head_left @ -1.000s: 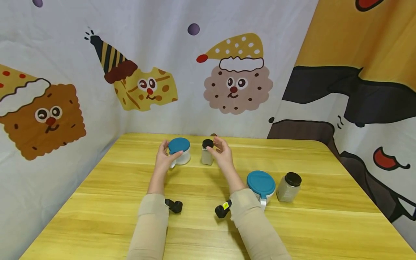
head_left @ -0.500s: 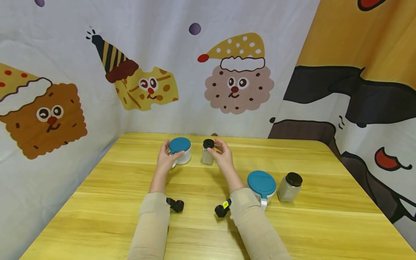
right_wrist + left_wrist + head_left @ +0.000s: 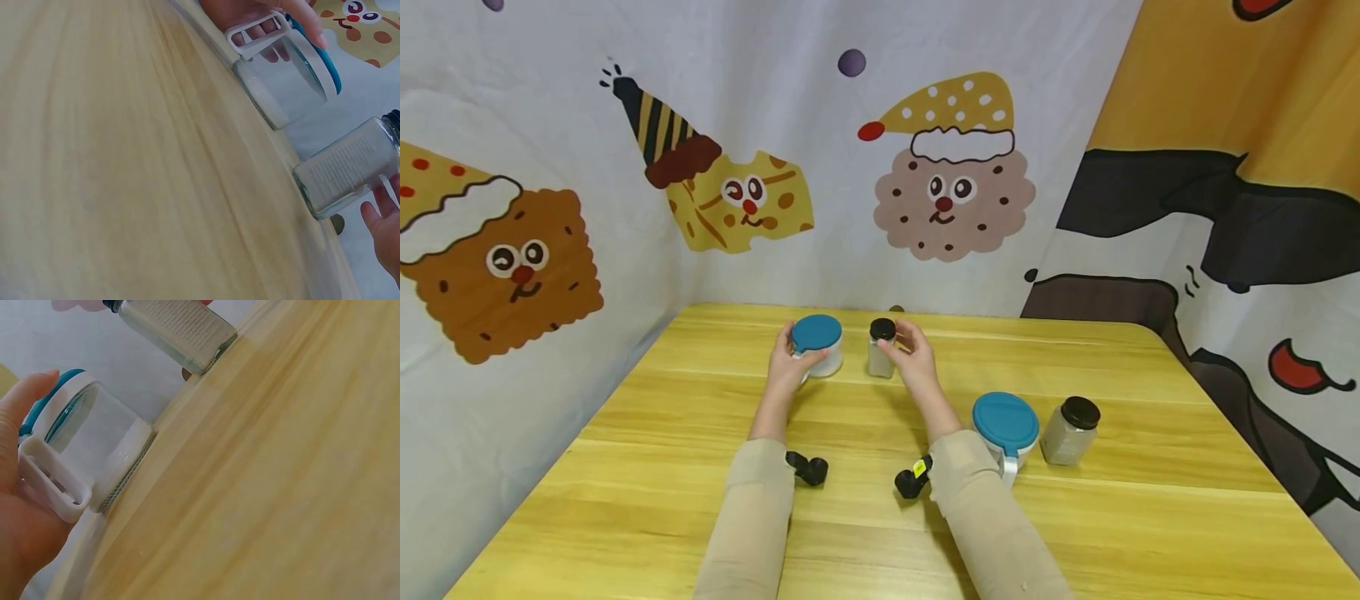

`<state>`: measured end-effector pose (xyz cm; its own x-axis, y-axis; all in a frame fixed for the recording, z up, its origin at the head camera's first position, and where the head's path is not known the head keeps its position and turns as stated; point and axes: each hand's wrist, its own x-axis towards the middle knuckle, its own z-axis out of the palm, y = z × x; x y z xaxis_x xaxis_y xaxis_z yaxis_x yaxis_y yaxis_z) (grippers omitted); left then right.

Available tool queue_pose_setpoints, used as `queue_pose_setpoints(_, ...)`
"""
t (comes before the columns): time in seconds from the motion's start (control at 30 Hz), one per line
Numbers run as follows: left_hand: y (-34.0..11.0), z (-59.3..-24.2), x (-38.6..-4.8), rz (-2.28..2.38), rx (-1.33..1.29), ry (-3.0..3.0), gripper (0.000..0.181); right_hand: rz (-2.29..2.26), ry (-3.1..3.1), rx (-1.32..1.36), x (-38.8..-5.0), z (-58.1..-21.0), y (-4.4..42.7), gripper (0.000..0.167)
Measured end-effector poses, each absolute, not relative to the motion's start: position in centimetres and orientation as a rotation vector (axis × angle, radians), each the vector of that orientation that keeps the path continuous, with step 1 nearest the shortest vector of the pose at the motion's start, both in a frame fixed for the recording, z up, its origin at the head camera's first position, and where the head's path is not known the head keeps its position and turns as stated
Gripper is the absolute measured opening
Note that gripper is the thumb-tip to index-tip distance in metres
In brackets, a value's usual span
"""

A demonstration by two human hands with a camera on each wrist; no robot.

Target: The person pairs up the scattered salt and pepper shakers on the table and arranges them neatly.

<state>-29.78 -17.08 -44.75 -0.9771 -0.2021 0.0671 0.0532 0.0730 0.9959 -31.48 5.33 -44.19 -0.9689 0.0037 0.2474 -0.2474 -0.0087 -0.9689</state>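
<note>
Narrow gap between rear blue-lidded jar (image 3: 284, 81) and rear black-capped jar (image 3: 347, 169)

Jars (image 3: 103, 425) glossy glass, teal lids (image 3: 817, 332) matt plast., tbl (image 3: 859, 417) smooth wood.

Far-left handled jar (image 3: 831, 363), near-right handled jar (image 3: 994, 452): clear bodies, teal-blue lids (image 3: 1006, 419), white handles (image 3: 1009, 470); far square jar (image 3: 878, 360), near square jar (image 3: 1066, 441): clear greyish, black caps (image 3: 1081, 412), far one with rows of tiny print. Table (image 3: 850, 525) yellow with wood-grain streaks, sleeves (image 3: 751, 517) plain beige. Backdrop (image 3: 775, 75) white, printed with brown biscuit (image 3: 561, 267), brown-spotted yellow cheese (image 3: 707, 221), dotted pinkish cookie (image 3: 958, 232), black-and-gold striped hat (image 3: 661, 129), white-dotted mustard hat (image 3: 977, 107).
</note>
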Motion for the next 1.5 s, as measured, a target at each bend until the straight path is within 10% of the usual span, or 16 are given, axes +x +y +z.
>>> queue_pose_setpoints(1.5,-16.83,-45.71,-30.58,-1.849,0.169,-2.199,0.092,2.021,-2.191,0.182,-31.74,-45.04,4.53,0.054)
